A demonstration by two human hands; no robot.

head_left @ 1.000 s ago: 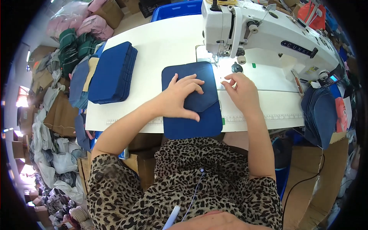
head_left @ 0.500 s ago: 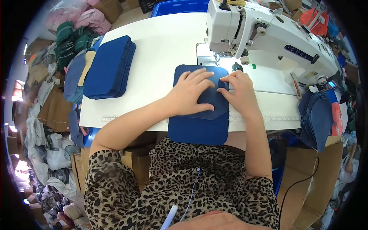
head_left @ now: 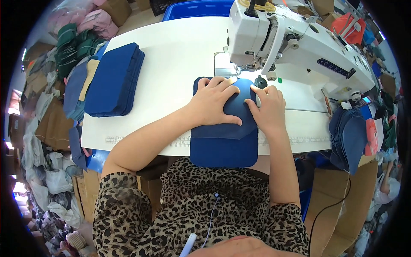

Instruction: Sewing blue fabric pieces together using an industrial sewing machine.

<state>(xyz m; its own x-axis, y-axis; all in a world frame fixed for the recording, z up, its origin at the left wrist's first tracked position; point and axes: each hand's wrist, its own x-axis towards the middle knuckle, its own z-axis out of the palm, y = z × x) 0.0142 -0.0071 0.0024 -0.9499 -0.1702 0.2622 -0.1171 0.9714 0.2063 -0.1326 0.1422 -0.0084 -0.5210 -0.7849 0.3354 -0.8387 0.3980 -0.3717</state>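
Note:
A dark blue rounded panel (head_left: 224,150) lies on the white table, its near end reaching past the front edge. On top of it is a slightly greyer blue pocket-like piece (head_left: 220,131) with an angled lower edge. My left hand (head_left: 214,103) presses flat on this piece, fingers spread and thumb stretched to the right. At the right edge of both layers sits my right hand (head_left: 270,110), index finger and thumb apart and touching the fabric, the other fingers loosely bent. The far edge of the layers is close to the presser foot (head_left: 239,70) of the sewing machine (head_left: 295,45); whether it is under the foot is unclear.
To the left stands a stack of blue panels (head_left: 113,81). A bundle of blue-grey pieces (head_left: 347,137) hangs at the table's right edge, near a small tool with a wooden handle (head_left: 327,103). A blue bin (head_left: 199,9) is behind the table; cardboard boxes and fabric piles surround it.
The view has shifted slightly. The fabric layers sit closer to the presser foot relative to the hands, and my left fingers have spread flatter. My right index finger has moved slightly along the edge.

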